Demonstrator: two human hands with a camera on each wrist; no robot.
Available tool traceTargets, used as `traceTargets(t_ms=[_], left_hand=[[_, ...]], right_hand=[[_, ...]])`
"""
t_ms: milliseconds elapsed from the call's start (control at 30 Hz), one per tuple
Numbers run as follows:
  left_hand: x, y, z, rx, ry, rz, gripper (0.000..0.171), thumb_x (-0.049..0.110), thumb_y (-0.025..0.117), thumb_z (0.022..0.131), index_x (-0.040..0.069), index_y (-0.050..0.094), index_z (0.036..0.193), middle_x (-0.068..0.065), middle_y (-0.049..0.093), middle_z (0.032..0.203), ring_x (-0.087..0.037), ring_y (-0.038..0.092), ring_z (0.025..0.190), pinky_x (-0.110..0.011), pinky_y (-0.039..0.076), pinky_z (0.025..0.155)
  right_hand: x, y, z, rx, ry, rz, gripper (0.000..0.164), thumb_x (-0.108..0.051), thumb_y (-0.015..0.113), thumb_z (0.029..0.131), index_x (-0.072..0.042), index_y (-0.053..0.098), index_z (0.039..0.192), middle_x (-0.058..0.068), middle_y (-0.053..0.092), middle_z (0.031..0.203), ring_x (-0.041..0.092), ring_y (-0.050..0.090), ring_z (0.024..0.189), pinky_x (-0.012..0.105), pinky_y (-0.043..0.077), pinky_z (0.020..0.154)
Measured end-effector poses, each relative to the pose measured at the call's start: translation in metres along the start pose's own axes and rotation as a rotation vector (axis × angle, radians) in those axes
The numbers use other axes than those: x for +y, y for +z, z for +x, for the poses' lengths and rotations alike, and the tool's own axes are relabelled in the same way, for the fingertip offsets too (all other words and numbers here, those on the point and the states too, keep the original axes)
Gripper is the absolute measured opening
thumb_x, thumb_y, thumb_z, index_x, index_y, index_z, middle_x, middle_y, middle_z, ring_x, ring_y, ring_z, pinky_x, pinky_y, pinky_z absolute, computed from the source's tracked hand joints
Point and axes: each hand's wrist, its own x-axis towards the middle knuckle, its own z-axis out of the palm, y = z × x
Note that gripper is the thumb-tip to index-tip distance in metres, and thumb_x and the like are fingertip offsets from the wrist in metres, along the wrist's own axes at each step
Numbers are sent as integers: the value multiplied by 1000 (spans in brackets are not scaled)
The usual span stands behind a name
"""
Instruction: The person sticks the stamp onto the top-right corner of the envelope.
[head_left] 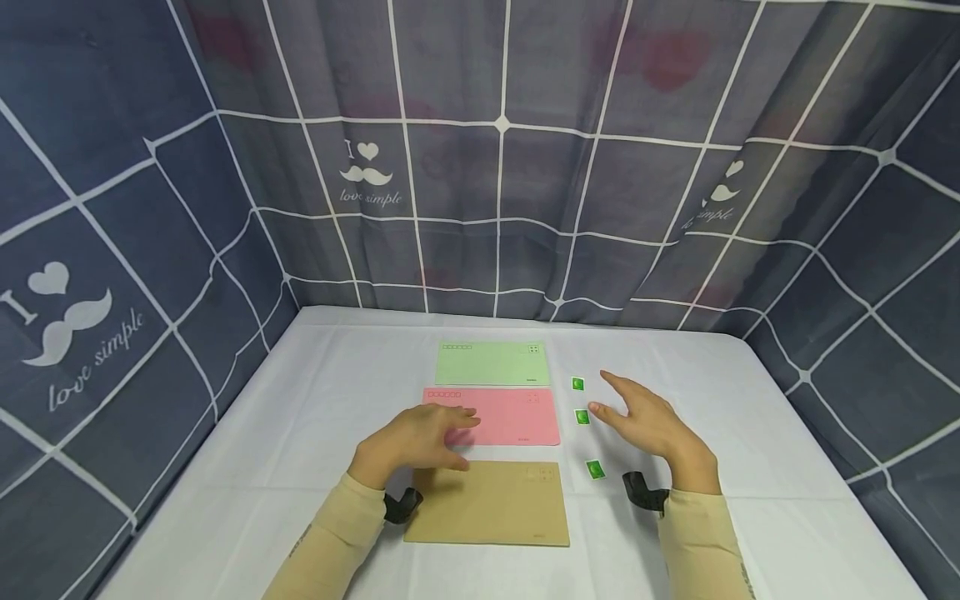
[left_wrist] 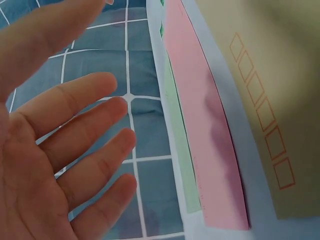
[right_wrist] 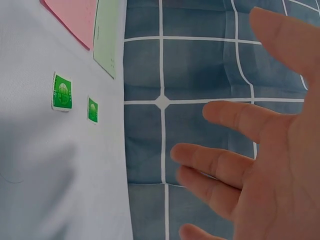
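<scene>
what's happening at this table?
A person has both hands out, holding nothing. The left hand hovers over the left part of the pink envelope and brown envelope; the green envelope lies farthest away. The right hand hovers beside three green stamps, which lie loose on the white cloth, right of the envelopes.

Pale-green rectangular paper envelope (head_left: 491, 364) is lying flat, farthest on white worktop (head_left: 300, 400). Pink rectangular paper envelope (head_left: 517, 418) is lying just nearer; tan rectangular paper envelope (head_left: 495, 510) is lying nearest. Three small green, white-edged paper stamps (head_left: 582, 417) are lying apart in loose column, right of envelopes.
</scene>
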Motion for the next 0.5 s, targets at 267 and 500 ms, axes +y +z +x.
traceTargets(t_ms=[267, 500], left_hand=[[3, 0, 0, -24, -10, -18, 59, 33, 84, 81, 13, 66, 134, 0, 58, 146, -25, 53, 136, -50, 45, 110], [6, 2, 0, -44, -2, -33, 55, 29, 85, 79, 12, 69, 129, -1, 64, 138, -23, 62, 125, -46, 51, 104]], right_hand=[[0, 1, -1, 3, -23, 16, 73, -53, 52, 99, -5, 40, 152, 26, 40, 155, 47, 31, 146, 65, 28, 116], [0, 1, -1, -26, -3, 38, 77, -56, 51, 99, -5, 36, 154, 22, 42, 155, 45, 37, 144, 63, 31, 116]])
